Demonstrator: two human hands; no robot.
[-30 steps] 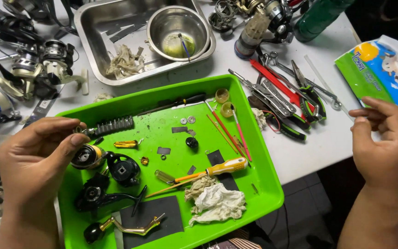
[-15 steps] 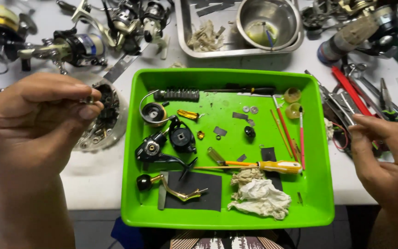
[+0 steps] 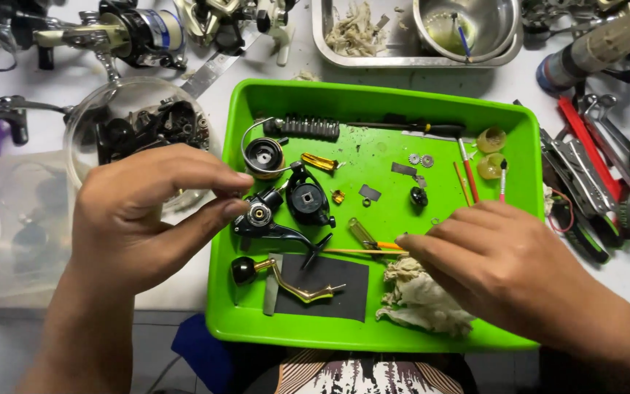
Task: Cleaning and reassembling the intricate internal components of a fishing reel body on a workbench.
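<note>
Hands over green tray (image 3: 257, 321) on worktop (image 3: 184, 288): left hand (image 3: 151, 211) pinches small bearing (image 3: 259, 213) at tray's left edge; right hand (image 3: 497, 259), fingers loosely curled and holding nothing visible, rests on rag (image 3: 421, 299) beside screwdriver (image 3: 373, 239).

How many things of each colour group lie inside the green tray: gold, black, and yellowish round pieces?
Inside the green tray:
Gold: 2, the gold handle arm and the gold clip
Black: 2, the black rotor and the black mat
Yellowish: 2, yellowish round pieces
Total: 6
</note>
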